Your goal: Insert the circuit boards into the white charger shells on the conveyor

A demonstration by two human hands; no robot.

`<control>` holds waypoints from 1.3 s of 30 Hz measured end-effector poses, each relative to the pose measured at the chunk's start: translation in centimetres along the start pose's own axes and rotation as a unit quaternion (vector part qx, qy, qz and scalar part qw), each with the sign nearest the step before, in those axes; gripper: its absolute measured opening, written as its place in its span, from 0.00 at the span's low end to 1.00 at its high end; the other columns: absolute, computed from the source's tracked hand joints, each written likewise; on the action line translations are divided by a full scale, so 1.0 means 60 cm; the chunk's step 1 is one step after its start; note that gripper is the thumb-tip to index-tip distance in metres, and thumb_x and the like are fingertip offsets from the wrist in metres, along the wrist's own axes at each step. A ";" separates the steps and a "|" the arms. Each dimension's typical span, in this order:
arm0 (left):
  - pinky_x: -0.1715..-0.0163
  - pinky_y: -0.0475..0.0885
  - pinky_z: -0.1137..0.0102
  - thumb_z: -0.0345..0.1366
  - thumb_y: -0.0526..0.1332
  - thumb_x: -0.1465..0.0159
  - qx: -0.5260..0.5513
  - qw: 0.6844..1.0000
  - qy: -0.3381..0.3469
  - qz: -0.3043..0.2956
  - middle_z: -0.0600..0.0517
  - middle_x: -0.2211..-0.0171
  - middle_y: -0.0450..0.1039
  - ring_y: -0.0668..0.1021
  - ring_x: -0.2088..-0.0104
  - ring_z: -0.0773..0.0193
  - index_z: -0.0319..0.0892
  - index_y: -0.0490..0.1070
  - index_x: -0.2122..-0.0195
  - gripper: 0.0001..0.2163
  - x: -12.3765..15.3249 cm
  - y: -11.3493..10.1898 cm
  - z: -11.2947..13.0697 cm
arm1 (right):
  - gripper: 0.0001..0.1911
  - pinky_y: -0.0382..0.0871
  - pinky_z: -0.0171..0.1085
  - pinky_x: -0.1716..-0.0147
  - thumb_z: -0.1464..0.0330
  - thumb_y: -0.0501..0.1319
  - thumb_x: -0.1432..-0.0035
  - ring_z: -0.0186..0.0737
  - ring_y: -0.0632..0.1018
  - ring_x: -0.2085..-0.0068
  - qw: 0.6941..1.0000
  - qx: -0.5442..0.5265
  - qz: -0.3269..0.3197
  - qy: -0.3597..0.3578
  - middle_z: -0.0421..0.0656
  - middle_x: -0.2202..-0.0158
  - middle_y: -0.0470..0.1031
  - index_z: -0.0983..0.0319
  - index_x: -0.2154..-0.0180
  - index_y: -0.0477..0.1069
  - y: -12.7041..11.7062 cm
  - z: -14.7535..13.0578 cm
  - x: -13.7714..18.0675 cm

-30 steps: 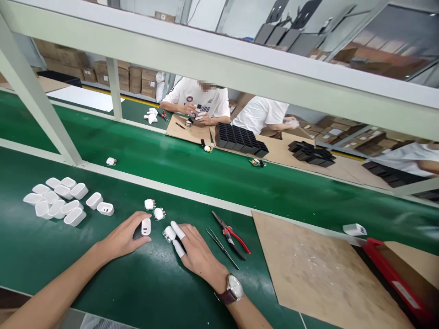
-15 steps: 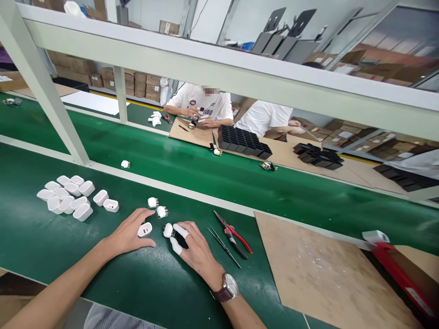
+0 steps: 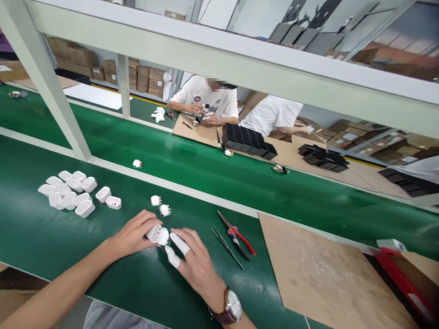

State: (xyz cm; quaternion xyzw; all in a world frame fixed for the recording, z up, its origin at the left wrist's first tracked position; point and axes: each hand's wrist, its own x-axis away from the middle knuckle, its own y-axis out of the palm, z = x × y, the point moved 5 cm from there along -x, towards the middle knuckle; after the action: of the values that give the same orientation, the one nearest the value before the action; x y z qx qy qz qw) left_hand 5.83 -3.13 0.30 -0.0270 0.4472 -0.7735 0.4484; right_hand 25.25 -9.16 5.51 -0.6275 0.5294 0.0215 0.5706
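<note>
Single head-worn cam as I see it, looking forward and down over the bench (image 3: 133,288) from its near side, close on both hands (image 3: 197,262), with co-workers (image 3: 202,97) framed farther off beneath the crossbeam (image 3: 192,52).

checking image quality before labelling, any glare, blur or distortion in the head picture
Head view: faint glare on the green bench near the watch; same head view: pliers fairly crisp, background boxes softer; head view again: the left post leans, possibly lens distortion.

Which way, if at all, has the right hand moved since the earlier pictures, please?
Yes: judged against the tweezers lying on the green table, the right hand has shifted left, away from them and closer to the left hand.
</note>
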 end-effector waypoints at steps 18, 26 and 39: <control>0.52 0.75 0.58 0.44 0.65 0.29 -0.041 0.999 0.022 0.012 0.44 0.51 0.72 0.74 0.54 0.53 0.43 0.68 0.42 0.18 0.001 -0.002 0.004 | 0.28 0.80 0.55 0.52 0.76 0.63 0.33 0.54 0.77 0.48 0.997 0.034 -0.060 -0.018 0.55 0.45 0.77 0.62 0.35 0.62 0.020 -0.005 -0.011; 0.52 0.76 0.57 0.45 0.64 0.29 -0.047 0.999 0.016 0.004 0.44 0.50 0.72 0.75 0.54 0.52 0.44 0.68 0.40 0.20 0.000 0.000 0.008 | 0.24 0.80 0.56 0.50 0.76 0.61 0.33 0.54 0.77 0.47 0.996 0.031 -0.081 -0.006 0.54 0.45 0.76 0.60 0.37 0.64 0.024 -0.002 -0.014; 0.53 0.76 0.57 0.47 0.64 0.29 -0.019 1.000 -0.003 -0.014 0.44 0.50 0.72 0.75 0.54 0.52 0.44 0.68 0.41 0.20 -0.003 0.007 0.004 | 0.16 0.80 0.53 0.52 0.75 0.61 0.31 0.52 0.77 0.49 0.995 0.033 -0.092 0.001 0.53 0.46 0.76 0.60 0.43 0.68 0.022 -0.001 -0.025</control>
State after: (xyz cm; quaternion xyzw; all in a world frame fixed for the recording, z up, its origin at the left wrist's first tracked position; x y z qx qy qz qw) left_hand 6.33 -3.24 0.20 -0.0441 0.4600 -0.7707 0.4387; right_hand 23.63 -7.98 5.53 -0.6545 0.4701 -0.0497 0.5901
